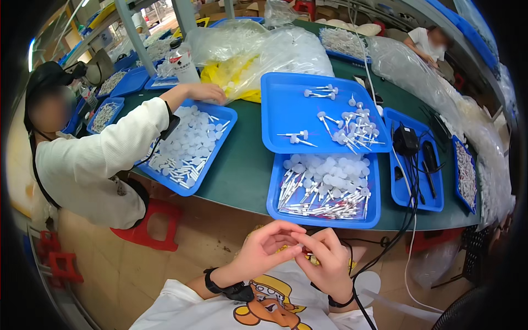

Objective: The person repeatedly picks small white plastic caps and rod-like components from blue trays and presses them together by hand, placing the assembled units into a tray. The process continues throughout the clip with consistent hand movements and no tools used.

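Observation:
My left hand (pixel 263 252) and my right hand (pixel 331 265) meet in front of my chest, fingertips pinched together. A small piece is partly visible between them, mostly hidden by the fingers; its kind cannot be told. Just beyond my hands lies a blue tray (pixel 324 222) with translucent white discs (pixel 335 169) in its far part and thin white sticks (pixel 300 192), some with red, in its near part. Resting over its far edge is another blue tray (pixel 286 115), holding several sticks with round white heads (pixel 357 125).
On the left, a co-worker (pixel 93 148) reaches over a blue tray (pixel 188 191) of discs and sticks. To the right, a blue tray (pixel 396 184) holds a black adapter (pixel 406 140) and cables. Plastic bags (pixel 302 52) lie at the back. Cables hang down beside my right hand.

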The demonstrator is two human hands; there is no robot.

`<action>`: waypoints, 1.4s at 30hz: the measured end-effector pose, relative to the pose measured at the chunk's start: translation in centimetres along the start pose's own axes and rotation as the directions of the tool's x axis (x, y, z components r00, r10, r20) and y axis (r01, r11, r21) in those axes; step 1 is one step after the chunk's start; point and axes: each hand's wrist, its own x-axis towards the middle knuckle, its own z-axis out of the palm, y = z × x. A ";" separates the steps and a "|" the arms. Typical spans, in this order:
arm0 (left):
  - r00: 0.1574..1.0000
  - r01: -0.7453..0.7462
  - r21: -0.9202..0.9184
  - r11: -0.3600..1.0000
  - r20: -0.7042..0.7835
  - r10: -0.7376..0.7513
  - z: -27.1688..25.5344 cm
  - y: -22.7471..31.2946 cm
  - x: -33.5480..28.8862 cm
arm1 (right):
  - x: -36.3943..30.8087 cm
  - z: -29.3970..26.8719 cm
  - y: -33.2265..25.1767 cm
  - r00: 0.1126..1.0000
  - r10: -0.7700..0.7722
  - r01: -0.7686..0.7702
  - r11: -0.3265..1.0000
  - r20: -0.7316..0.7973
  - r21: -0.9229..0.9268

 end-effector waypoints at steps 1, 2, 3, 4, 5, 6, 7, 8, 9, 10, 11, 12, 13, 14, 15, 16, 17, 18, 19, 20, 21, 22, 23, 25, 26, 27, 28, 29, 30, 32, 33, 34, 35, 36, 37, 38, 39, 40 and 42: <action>1.000 0.017 -0.064 0.998 0.005 -0.017 -0.1 0.2 0.2 | 0.3 0.1 -0.1 1.000 -0.015 0.015 1.000 -0.022 0.010; 0.999 0.035 -0.128 0.991 0.010 -0.034 -0.2 0.3 0.3 | 0.5 0.1 -0.2 0.999 -0.031 0.032 0.999 -0.043 0.021; 0.999 0.038 -0.170 0.985 -0.004 -0.040 -0.1 0.2 0.7 | 0.8 0.0 -0.2 0.997 0.033 -0.029 0.998 -0.074 0.060; 0.999 0.040 -0.211 0.977 -0.020 -0.045 -0.1 0.1 1.1 | 1.1 -0.2 -0.5 0.990 0.098 -0.088 0.991 -0.100 0.102; 0.998 0.040 -0.253 0.967 -0.037 -0.051 0.0 0.0 1.5 | 1.3 -0.5 -0.7 0.979 0.162 -0.144 0.979 -0.123 0.144; 0.999 0.001 -0.304 0.953 -0.046 -0.016 -0.2 0.1 1.7 | 1.3 -1.0 -0.9 0.959 0.271 -0.245 0.939 -0.083 0.241; 0.998 -0.038 -0.355 0.934 -0.057 0.019 -0.4 0.1 2.0 | 1.3 -1.0 -0.3 0.966 0.226 -0.181 0.937 -0.123 0.299; 0.996 -0.077 -0.404 0.911 -0.070 0.053 -0.6 0.1 2.3 | 1.4 -0.8 0.6 0.969 0.182 -0.114 0.928 -0.166 0.354; 0.996 -0.092 -0.444 0.891 -0.060 0.073 -0.9 0.3 2.7 | 1.6 -0.6 1.1 0.967 0.142 -0.046 0.914 -0.211 0.404; 0.995 -0.105 -0.483 0.869 -0.050 0.092 -1.1 0.4 3.1 | 1.8 -0.9 0.9 0.955 0.231 -0.101 0.840 -0.184 0.533; 0.994 -0.109 -0.523 0.846 -0.038 0.104 -1.2 0.4 3.5 | 2.0 -0.8 1.0 0.936 0.269 -0.095 0.814 -0.227 0.573; 0.996 -0.094 -0.514 0.852 -0.055 0.077 -1.1 0.5 3.8 | 2.4 -0.6 0.9 0.913 0.306 -0.087 0.792 -0.269 0.604; 0.996 -0.079 -0.506 0.859 -0.072 0.049 -0.8 0.7 4.1 | 2.6 -0.4 0.9 0.886 0.344 -0.077 0.769 -0.310 0.634; 0.996 -0.062 -0.498 0.865 -0.087 0.021 -0.6 0.8 4.4 | 2.6 -0.4 0.8 0.861 0.377 -0.078 0.762 -0.341 0.643; 0.997 -0.047 -0.503 0.863 -0.072 0.012 -0.5 0.9 4.6 | 2.6 -0.6 1.1 0.871 0.279 -0.042 0.862 -0.404 0.505; 0.998 -0.036 -0.509 0.860 -0.062 0.005 -0.5 0.9 4.7 | 2.7 -0.8 1.4 0.879 0.171 -0.003 0.936 -0.444 0.353; 0.999 -0.025 -0.515 0.857 -0.052 -0.001 -0.4 0.9 4.8 | 2.7 -1.1 1.7 0.883 0.057 0.037 0.981 -0.466 0.191; 1.000 -0.019 -0.533 0.846 -0.026 0.007 -0.4 0.8 4.9 | 2.9 -1.3 1.8 0.874 -0.001 0.069 0.990 -0.485 0.121; 1.000 -0.012 -0.548 0.836 -0.005 0.012 -0.5 0.7 5.0 | 3.2 -1.5 1.8 0.864 -0.057 0.098 0.994 -0.500 0.056; 1.000 -0.006 -0.563 0.826 0.015 0.018 -0.5 0.6 4.9 | 3.2 -1.5 1.8 0.853 -0.115 0.127 0.992 -0.509 -0.010; 1.000 -0.009 -0.543 0.840 0.012 0.019 -0.6 0.5 5.0 | 3.4 -1.0 1.8 0.840 -0.075 0.179 0.973 -0.537 0.143; 1.000 -0.014 -0.522 0.853 0.008 0.021 -0.5 0.4 5.0 | 3.6 -0.3 1.5 0.830 -0.032 0.232 0.928 -0.557 0.292; 1.000 -0.020 -0.502 0.865 0.001 0.023 -0.3 0.3 5.0 | 3.6 0.3 1.4 0.823 0.014 0.284 0.856 -0.568 0.432; 1.000 0.012 -0.474 0.880 0.006 -0.010 -0.2 0.1 4.9 | 3.5 1.1 1.3 0.831 0.065 0.275 0.816 -0.553 0.509; 1.000 0.024 -0.460 0.888 0.005 -0.025 -0.1 -0.1 5.0 | 3.1 1.3 1.2 0.834 0.109 0.254 0.794 -0.540 0.553; 1.000 0.026 -0.437 0.899 0.003 -0.028 -0.2 -0.2 4.9 | 2.9 1.6 1.0 0.844 0.150 0.235 0.760 -0.515 0.606; 0.998 0.056 -0.483 0.874 0.003 -0.062 -0.1 -0.3 5.0 | 2.7 2.0 0.7 0.811 0.240 0.223 0.716 -0.533 0.662; 0.996 0.082 -0.530 0.844 0.004 -0.094 0.0 -0.3 5.0 | 2.4 2.3 1.3 0.821 0.205 0.214 0.755 -0.533 0.620; 0.994 0.111 -0.556 0.824 0.052 -0.099 -0.1 -0.7 5.1 | 1.9 2.7 2.1 0.778 0.274 0.190 0.755 -0.566 0.628; 0.987 0.154 -0.605 0.781 0.128 -0.096 0.1 -1.4 5.0 | 1.4 3.2 2.6 0.755 0.374 0.153 0.698 -0.538 0.700; 0.979 0.172 -0.600 0.782 0.189 -0.070 0.3 -1.7 5.0 | 1.3 2.9 2.4 0.777 0.403 0.133 0.645 -0.484 0.752; 0.970 0.190 -0.502 0.843 0.229 -0.083 0.3 -2.2 5.1 | 1.5 3.0 2.2 0.748 0.468 0.110 0.612 -0.471 0.783; 0.958 0.206 -0.397 0.894 0.267 -0.102 0.1 -2.4 5.1 | 1.4 3.2 2.5 0.751 0.463 0.094 0.631 -0.471 0.770; 0.967 0.165 -0.335 0.928 0.241 -0.085 0.3 -2.0 5.0 | 1.4 3.2 2.8 0.750 0.460 0.072 0.658 -0.475 0.750; 0.974 0.126 -0.269 0.955 0.217 -0.067 0.7 -1.3 4.9 | 1.6 3.2 3.0 0.749 0.456 0.050 0.684 -0.481 0.728; 0.980 0.088 -0.200 0.976 0.194 -0.048 0.9 -1.0 4.9 | 1.7 3.0 2.5 0.765 0.485 0.025 0.636 -0.424 0.772; 0.986 0.064 -0.132 0.989 0.159 -0.043 0.9 -1.3 4.8 | 1.8 3.0 2.4 0.767 0.473 0.017 0.660 -0.434 0.751; 0.992 0.043 -0.061 0.997 0.124 -0.035 1.0 -1.9 4.8 | 1.9 3.0 2.4 0.769 0.461 0.010 0.684 -0.443 0.729; 0.996 0.011 0.070 0.997 0.086 -0.017 1.0 -1.9 4.8 | 2.0 3.0 2.2 0.768 0.450 -0.009 0.720 -0.456 0.694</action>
